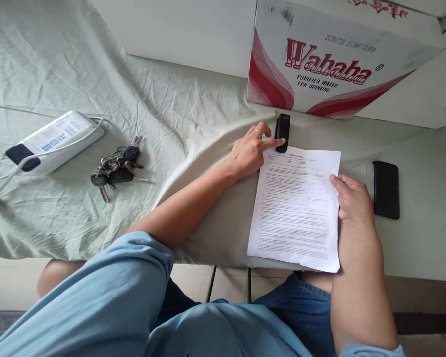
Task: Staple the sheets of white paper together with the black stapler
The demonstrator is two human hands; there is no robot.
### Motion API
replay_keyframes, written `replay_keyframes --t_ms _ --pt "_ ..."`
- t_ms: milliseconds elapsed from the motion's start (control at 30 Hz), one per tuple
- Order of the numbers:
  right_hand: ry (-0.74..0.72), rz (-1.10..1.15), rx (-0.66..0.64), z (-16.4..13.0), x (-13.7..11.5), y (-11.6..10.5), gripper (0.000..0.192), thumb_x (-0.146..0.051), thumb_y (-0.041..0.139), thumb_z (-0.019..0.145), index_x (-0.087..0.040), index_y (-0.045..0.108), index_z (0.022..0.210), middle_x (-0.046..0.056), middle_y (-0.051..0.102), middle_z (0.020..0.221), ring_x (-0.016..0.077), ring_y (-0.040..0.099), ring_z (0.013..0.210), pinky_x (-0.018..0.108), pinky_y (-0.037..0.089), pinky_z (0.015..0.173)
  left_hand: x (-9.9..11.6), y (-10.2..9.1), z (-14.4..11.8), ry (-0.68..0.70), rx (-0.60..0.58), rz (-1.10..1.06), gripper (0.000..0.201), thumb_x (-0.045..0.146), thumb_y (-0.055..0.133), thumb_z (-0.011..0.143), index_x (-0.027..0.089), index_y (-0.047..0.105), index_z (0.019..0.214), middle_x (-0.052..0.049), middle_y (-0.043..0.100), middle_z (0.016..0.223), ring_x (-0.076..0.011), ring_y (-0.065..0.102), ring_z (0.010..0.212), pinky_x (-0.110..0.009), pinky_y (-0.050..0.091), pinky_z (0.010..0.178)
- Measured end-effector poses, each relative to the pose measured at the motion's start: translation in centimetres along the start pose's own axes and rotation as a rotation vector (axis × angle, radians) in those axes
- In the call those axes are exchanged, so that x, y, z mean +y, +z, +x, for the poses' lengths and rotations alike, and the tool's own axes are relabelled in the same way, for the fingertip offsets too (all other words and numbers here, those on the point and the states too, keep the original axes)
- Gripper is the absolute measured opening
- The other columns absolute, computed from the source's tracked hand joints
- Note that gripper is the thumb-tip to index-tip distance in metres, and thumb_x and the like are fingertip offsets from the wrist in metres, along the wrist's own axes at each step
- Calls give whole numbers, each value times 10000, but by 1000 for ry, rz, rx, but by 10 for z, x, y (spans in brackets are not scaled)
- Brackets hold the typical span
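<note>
On a wrinkled pale green cloth-covered table [178, 114], a white power strip [54, 141] and a bunch of metal keys [115, 168] lie at the left. The left hand [250, 151], fingers loosely spread and grasping nothing, presses its forefinger on a small black stapler [282, 131] at the top left corner of a printed white paper sheet [295, 208]. The right hand [351, 198] lies flat on the sheet's right edge, just beside a black phone [385, 189].

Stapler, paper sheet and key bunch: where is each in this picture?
stapler [283, 130], head view, on its black top.
paper sheet [295, 208], head view, middle of the printed page.
key bunch [117, 168], head view, on the dark fobs.
</note>
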State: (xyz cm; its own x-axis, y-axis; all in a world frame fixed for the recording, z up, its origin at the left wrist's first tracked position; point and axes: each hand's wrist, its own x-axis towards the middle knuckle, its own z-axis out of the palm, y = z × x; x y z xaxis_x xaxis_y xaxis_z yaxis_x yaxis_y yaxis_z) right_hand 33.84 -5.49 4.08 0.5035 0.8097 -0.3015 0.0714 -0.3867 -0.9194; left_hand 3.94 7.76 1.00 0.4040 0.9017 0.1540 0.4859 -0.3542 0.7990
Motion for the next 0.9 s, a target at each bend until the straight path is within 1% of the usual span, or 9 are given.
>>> replay_keyframes --t_ms 100,233,367,467,567,667,767,833,900 --pt "-48 14 -46 -1 1 2 554 -689 1096 610 -302 815 889 12 853 833 291 834 836 461 743 802 -1 1 0 27 -24 76 628 108 571 951 342 876 1448 -91 702 1373 -300 647 1279 -351 546 864" --pt "-33 -28 -153 -3 -1 -7 602 -741 1119 571 -307 868 904 32 883 860 308 847 843 510 756 879 -14 -3 3 119 -14 -14 679 78 514 966 309 850 1509 -102 709 1345 -244 705 1205 -356 589 976" --pt "-18 -53 -255 -10 -8 -23 577 -742 1115 630 -294 898 922 49 910 932 319 873 925 526 749 973 -17 -10 5 94 25 -184 684 181 637 979 228 711 1657 -106 761 1367 -145 667 864 -320 587 909" --pt "-71 -25 -248 -15 -12 -33 543 -716 1109 680 -307 931 989 50 919 977 333 891 1009 553 729 1081 -11 -15 4 7 -6 -319 446 483 672 1089 156 816 1356 -82 809 1084 -129 572 715 -302 514 737" --pt "-108 -42 -236 -17 -13 -37 519 -722 1102 686 -340 945 999 46 918 981 348 894 1059 571 711 1143 -2 -22 2 -60 -56 -444 674 810 586 1098 182 821 1032 -78 784 911 -139 509 671 -325 431 649" --pt "-97 -19 -202 -16 -12 -35 497 -687 1108 685 -332 937 987 39 918 989 343 893 1076 586 677 1216 4 -29 1 -67 -138 -528 759 935 582 1044 213 759 892 -40 671 760 -137 447 624 -348 370 628" --pt "-91 19 -171 -14 -10 -27 516 -686 1112 671 -306 911 955 41 920 1005 343 892 1091 599 645 1264 4 -34 2 -28 -262 -518 723 905 742 954 245 569 713 15 468 636 -135 391 617 -354 300 618" --pt "-98 23 -181 -13 -8 -20 517 -698 1106 680 -308 894 944 42 921 1013 352 890 1107 594 658 1239 2 -35 5 -4 -305 -450 602 755 852 893 244 580 728 20 482 656 -138 408 645 -347 303 625" --pt "-123 33 -181 -13 -6 -14 495 -684 1094 710 -307 879 950 46 920 1027 360 886 1142 584 671 1210 -1 -33 8 7 -303 -357 416 588 849 883 228 656 803 19 536 690 -146 451 679 -335 331 643"
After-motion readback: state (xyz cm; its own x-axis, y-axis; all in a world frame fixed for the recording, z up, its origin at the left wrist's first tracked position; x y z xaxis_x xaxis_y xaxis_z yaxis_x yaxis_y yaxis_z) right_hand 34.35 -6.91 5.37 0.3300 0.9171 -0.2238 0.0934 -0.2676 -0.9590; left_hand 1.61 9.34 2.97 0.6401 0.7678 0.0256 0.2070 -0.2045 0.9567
